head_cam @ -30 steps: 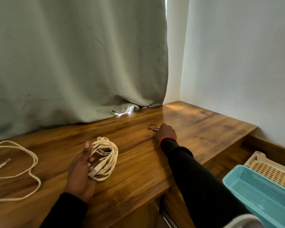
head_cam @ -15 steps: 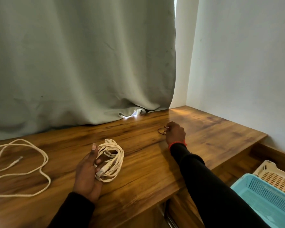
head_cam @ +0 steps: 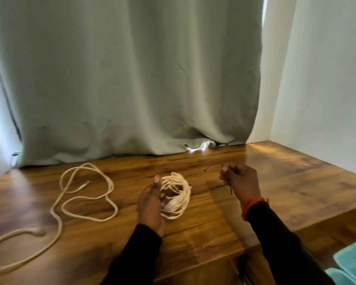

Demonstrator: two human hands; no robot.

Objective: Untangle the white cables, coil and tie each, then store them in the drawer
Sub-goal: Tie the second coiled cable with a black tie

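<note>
no readable text, labels, brands, numbers or signs

Cream-white cables [head_cam: 176, 194]; brown wood-grain table [head_cam: 275, 182]; grey-green curtain [head_cam: 132, 79]; black sleeves [head_cam: 280, 233]; red wristband [head_cam: 252, 204].

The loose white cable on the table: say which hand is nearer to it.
Left. The left hand, holding the coiled cable, is just right of the loose white cable; the right hand is farther right, pinching a thin tie.

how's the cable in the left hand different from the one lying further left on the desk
The coiled cable is wound into a tight bundle of loops; the loose cable sprawls in wide open curves. The left hand grips the coiled cable, while nothing touches the loose cable. Both are white and rest on the wooden desk.
</note>
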